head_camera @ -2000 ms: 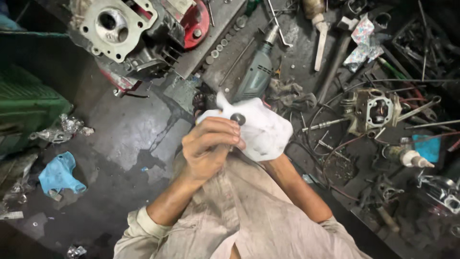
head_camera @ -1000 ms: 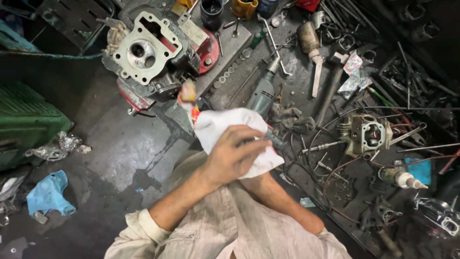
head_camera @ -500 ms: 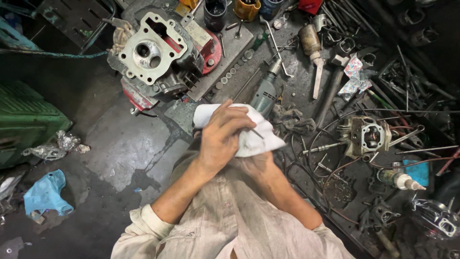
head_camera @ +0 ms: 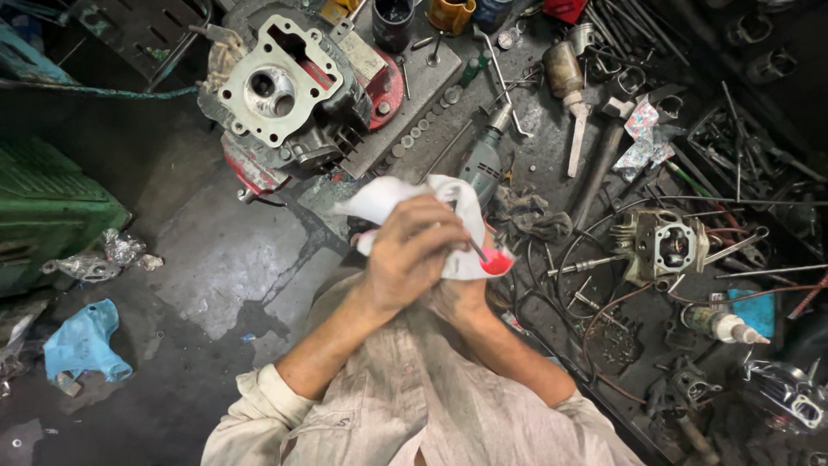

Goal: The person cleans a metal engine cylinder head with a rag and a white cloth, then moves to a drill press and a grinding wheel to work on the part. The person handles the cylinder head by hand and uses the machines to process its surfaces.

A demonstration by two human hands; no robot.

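Since the earlier frame both hands have drawn nearer, bunching the white cloth (head_camera: 448, 226) tighter. Far left: engine cylinder head (head_camera: 278, 86); centre: left hand (head_camera: 414, 255) on top, fingers curled and pressed onto the cloth, with a red part (head_camera: 495, 261) at its right edge. Right hand (head_camera: 461, 298) underneath, finger state cannot be told; carburettor body (head_camera: 662, 246) lies right.

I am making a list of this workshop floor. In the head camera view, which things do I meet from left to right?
Green crate → blue rag → engine cylinder head → left hand on the white cloth → wooden-handled hammer → small engine part → blue card.
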